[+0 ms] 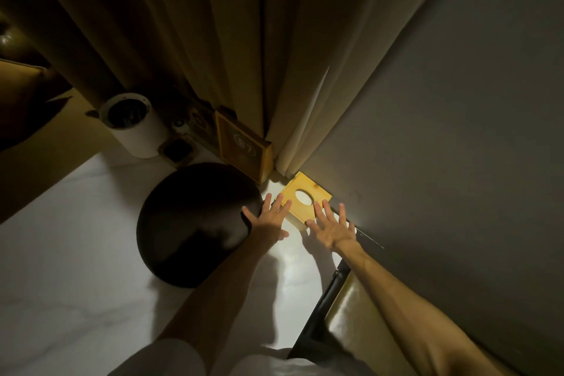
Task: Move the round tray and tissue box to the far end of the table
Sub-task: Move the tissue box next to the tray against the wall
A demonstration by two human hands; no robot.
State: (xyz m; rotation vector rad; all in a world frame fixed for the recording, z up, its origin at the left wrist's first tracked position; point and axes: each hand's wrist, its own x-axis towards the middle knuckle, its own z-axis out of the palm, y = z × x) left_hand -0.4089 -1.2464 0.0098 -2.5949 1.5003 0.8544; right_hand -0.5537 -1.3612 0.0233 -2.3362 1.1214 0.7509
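A dark round tray (189,223) lies on the white table (70,268), near the curtain end. To its right a yellow wooden tissue box (308,189) with an oval hole in its top sits in the far corner against the grey wall. My left hand (268,217) hovers between tray and box, fingers spread, thumb over the tray's right rim. My right hand (331,227) is spread open at the box's near edge, fingertips over its top. Neither hand grips anything.
A framed wooden sign (244,146) leans behind the tray, beside a white cylindrical holder (131,122) and small wooden items. Curtains (213,40) hang behind them. A dark-framed seat back (345,299) stands at the table's right edge.
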